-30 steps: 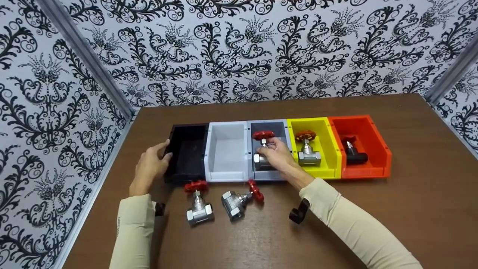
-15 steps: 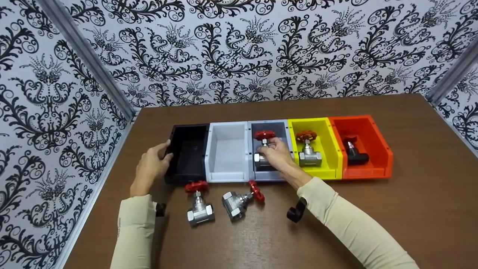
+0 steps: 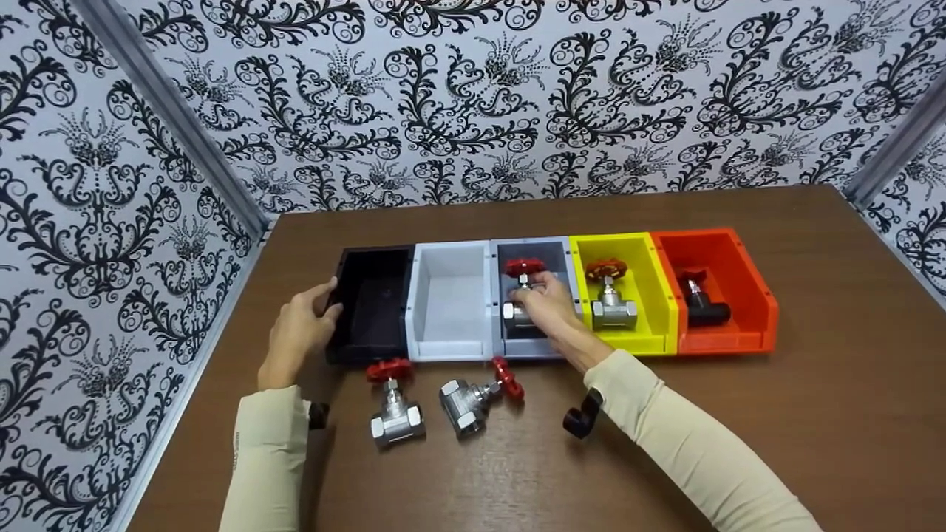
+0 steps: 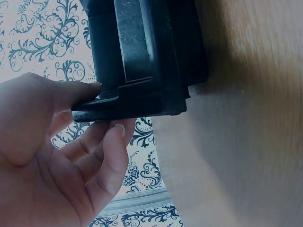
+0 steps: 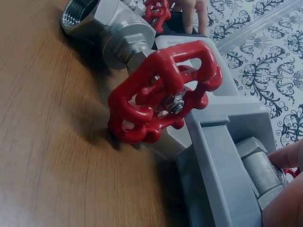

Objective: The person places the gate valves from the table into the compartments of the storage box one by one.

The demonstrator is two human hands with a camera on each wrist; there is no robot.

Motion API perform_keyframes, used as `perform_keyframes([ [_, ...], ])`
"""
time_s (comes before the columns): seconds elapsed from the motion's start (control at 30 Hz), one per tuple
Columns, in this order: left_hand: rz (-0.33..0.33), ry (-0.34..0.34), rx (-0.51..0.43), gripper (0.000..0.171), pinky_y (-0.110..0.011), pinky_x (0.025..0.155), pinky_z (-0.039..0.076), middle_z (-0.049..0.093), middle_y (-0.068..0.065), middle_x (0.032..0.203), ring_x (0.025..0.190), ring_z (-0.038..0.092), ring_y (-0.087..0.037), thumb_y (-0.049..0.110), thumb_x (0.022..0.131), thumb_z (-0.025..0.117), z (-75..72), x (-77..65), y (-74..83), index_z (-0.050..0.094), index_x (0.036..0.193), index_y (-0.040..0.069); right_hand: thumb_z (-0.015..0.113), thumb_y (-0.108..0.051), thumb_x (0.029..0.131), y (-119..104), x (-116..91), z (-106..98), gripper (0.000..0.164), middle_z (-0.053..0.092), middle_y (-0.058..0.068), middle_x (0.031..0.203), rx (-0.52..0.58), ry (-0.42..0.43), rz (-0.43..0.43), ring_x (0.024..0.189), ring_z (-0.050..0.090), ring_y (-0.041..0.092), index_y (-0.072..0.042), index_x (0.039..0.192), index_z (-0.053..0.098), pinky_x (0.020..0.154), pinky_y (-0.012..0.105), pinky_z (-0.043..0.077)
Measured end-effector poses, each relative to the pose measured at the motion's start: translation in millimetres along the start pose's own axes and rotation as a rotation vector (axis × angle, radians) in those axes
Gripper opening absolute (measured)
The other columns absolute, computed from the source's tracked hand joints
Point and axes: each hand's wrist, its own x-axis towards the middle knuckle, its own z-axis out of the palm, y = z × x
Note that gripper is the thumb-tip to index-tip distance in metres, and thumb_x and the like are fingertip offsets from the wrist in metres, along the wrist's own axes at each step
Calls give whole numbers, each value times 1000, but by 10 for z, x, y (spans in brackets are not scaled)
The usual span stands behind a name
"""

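My left hand [image 3: 299, 325] pinches the left side wall of the black bin [image 4: 142, 101]; in the left wrist view the thumb lies inside the wall and the fingers outside. My right hand [image 3: 548, 307] reaches into the grey bin [image 3: 532, 347] and grips a steel valve [image 3: 517, 315] with a red handwheel, which stands in that bin. Part of the valve body is hidden behind the hand. Before the bins, one red-wheeled valve [image 3: 396, 417] lies on the table, and beside it a second valve [image 3: 464, 406] lies turned, its wheel to the right.
Between the black and grey bins is a white bin [image 3: 451, 295]. To the right, the yellow bin [image 3: 650, 295] holds a red-wheeled valve [image 3: 612, 310], and the red bin [image 3: 746, 295] holds a black-bodied valve [image 3: 706, 313]. Patterned walls enclose the brown table [image 3: 835, 414].
My right wrist and forearm have shifted slightly left, while the right hand stays on the valve in the grey bin. The left hand and the loose valves look unchanged.
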Motion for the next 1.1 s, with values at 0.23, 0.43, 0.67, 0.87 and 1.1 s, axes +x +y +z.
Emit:
perform_keyframes([
  [0.23, 11, 8, 8, 51, -63, 90, 43, 45, -22, 148, 119, 55, -45, 23, 99, 57, -1, -5, 10, 47, 149, 19, 67, -14, 86, 0, 24, 31, 46, 63, 6, 88, 3, 31, -11, 78, 55, 17, 0, 127, 52, 72, 29, 44],
  [0.43, 4, 6, 3, 51, -62, 89, 43, 46, -24, 147, 112, 57, -44, 24, 99, 57, 6, -13, 7, 47, 149, 20, 66, -14, 88, 24, 58, 25, 46, 60, 4, 84, -13, 36, -1, 73, 53, 15, -1, 130, 50, 67, 28, 44],
  [0.67, -2, 6, -5, 51, -64, 92, 42, 45, -22, 148, 119, 55, -44, 25, 99, 57, -8, -12, 16, 47, 149, 21, 67, -12, 87, 33, 75, 32, 41, 60, 5, 86, -12, 49, -1, 73, 53, 16, -2, 124, 53, 66, 27, 44],
  [0.87, 6, 13, -7, 51, -62, 88, 43, 45, -22, 148, 111, 57, -40, 24, 99, 58, -4, -13, 15, 48, 149, 21, 66, -12, 88, 41, 80, 40, 41, 62, 8, 90, -26, 55, -7, 76, 55, 18, -1, 125, 52, 67, 28, 45],
  [1.1, 13, 20, -15, 50, -64, 93, 42, 46, -19, 149, 124, 53, -44, 25, 99, 57, 14, -8, 4, 48, 148, 21, 66, -11, 87, 72, 89, 62, 41, 65, 12, 92, -53, 91, -60, 74, 55, 16, 3, 123, 53, 64, 26, 44],
])
